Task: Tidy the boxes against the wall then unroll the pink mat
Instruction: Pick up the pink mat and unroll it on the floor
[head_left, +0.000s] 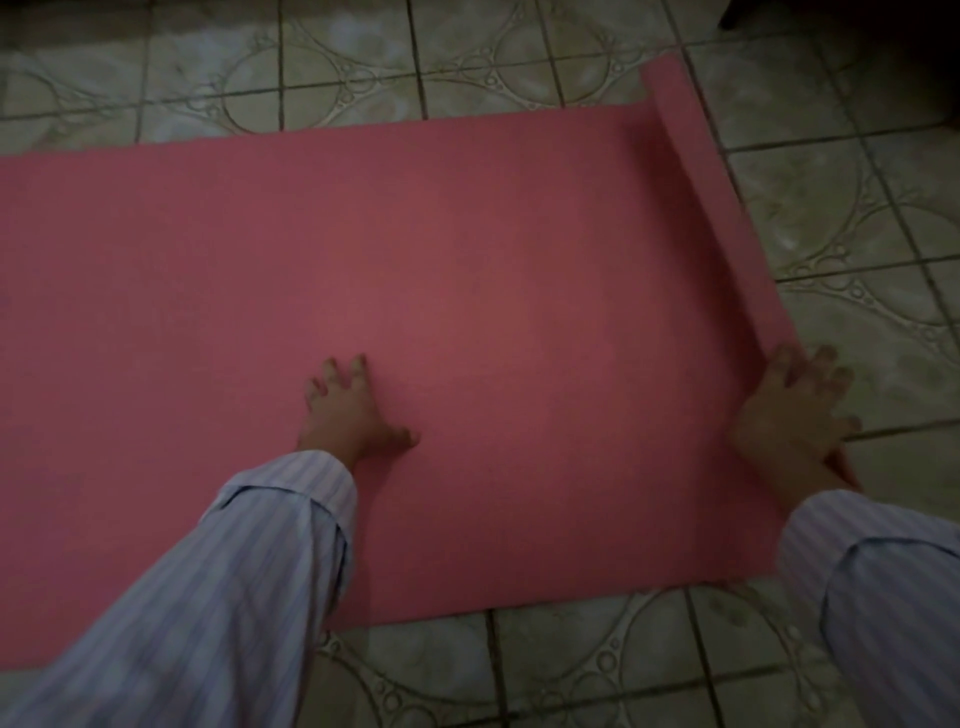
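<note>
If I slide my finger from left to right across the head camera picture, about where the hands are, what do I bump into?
Flat part of the pink mat → left hand pressing down on the mat → more flat mat → curled-up end of the mat → right hand at that curled end → tiled floor.

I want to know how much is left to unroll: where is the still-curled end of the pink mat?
In the head view the curled end runs along the pink mat's right edge on the tiled floor, its near tip under the right hand.
</note>
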